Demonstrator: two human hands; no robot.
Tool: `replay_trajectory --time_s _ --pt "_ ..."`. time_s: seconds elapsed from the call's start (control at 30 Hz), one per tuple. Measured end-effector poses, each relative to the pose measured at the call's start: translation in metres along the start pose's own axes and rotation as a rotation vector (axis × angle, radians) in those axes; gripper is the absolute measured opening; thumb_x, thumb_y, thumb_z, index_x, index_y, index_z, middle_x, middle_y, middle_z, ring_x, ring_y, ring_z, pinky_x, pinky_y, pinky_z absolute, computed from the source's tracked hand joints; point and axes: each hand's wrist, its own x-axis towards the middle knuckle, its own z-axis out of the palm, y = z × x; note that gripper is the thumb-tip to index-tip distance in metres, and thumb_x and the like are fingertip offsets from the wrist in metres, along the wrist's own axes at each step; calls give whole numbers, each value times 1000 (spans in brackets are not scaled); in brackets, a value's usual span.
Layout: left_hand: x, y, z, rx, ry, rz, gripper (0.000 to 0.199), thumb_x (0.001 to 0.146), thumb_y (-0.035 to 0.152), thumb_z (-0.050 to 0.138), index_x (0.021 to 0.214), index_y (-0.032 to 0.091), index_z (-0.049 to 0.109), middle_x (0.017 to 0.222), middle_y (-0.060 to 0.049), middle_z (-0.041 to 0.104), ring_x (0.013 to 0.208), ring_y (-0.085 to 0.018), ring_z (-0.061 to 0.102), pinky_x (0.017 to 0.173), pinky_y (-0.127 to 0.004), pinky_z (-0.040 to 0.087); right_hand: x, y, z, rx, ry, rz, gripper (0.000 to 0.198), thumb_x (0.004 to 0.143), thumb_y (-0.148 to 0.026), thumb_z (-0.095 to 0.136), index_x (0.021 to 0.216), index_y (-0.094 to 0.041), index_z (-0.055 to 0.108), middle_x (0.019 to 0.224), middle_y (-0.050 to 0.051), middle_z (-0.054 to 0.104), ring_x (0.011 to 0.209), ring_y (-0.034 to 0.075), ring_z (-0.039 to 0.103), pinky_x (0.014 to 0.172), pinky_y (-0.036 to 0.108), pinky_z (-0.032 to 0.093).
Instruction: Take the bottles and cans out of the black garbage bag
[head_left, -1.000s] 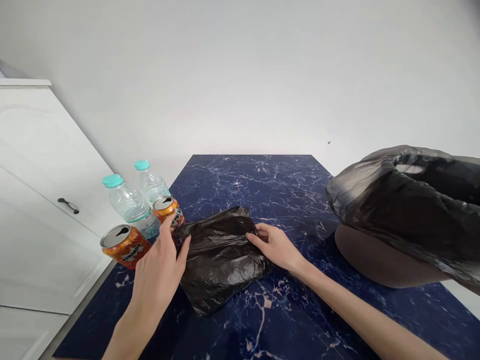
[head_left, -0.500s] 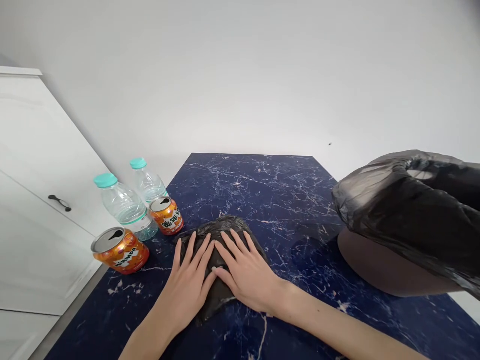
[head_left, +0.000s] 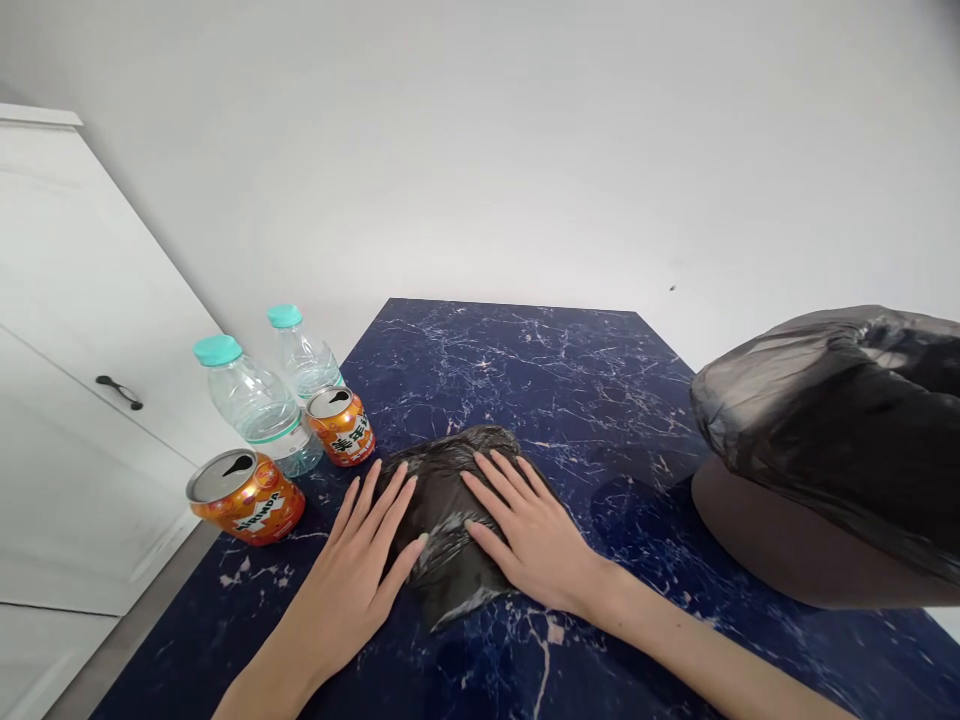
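Observation:
A crumpled black plastic bag (head_left: 442, 510) lies spread on the dark blue marbled tabletop between my hands. My left hand (head_left: 360, 560) rests flat at the bag's left edge, fingers apart. Over its right side, my right hand (head_left: 529, 530) lies with fingers stretched out and palm down. Both hands touch the bag from above without gripping it. Close to my left hand stand two orange soda cans, a nearer one (head_left: 247, 497) and a farther one (head_left: 341, 427), each with its top opened.
Two clear bottles with turquoise caps, the nearer (head_left: 255, 400) and the farther (head_left: 304, 350), stand behind the cans. At right is a bin (head_left: 795, 555) lined with a black bag (head_left: 825, 410). A white cabinet (head_left: 67, 450) borders the table's left side; a wall rises behind.
My hands have moved apart, left hand leftward and right hand rightward, exposing more of the black bag between them. The bag looks more spread out. The view has shifted slightly.

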Motion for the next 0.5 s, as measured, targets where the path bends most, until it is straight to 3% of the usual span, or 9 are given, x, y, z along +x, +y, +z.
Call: replay_trajectory --time_s 0.2,0.3,0.4,0.5 --pt "-17 10 -1 -44 76 -122 69 113 44 47 174 31 18 176 -9 40 165 -35 30 128 -60 41 -12 70 -10 -85 -46 152 69 115 -63 20 175 -30 24 182 -1 12 169 24 9 138 51 12" --pt "-20 11 2 -44 98 -134 64 113 44 47 171 29 25 172 -11 46 163 -35 35 125 -61 46 -14 93 -16 -145 -42 344 72 114 -64 21 175 -26 25 182 2 14 169 30 10 137 57 14" --pt "-20 10 5 -49 114 -134 60 113 44 46 169 27 30 169 -12 50 161 -35 39 123 -61 47 -15 80 -15 -232 74 483 72 114 -57 19 173 -19 32 181 7 20 169 38 6 134 68 11" --pt "-19 8 7 -54 127 -130 57 113 46 46 165 25 36 167 -13 52 160 -35 42 124 -60 47 -14 43 -3 -228 125 442 74 113 -61 17 174 -21 32 182 9 17 168 42 6 131 73 14"
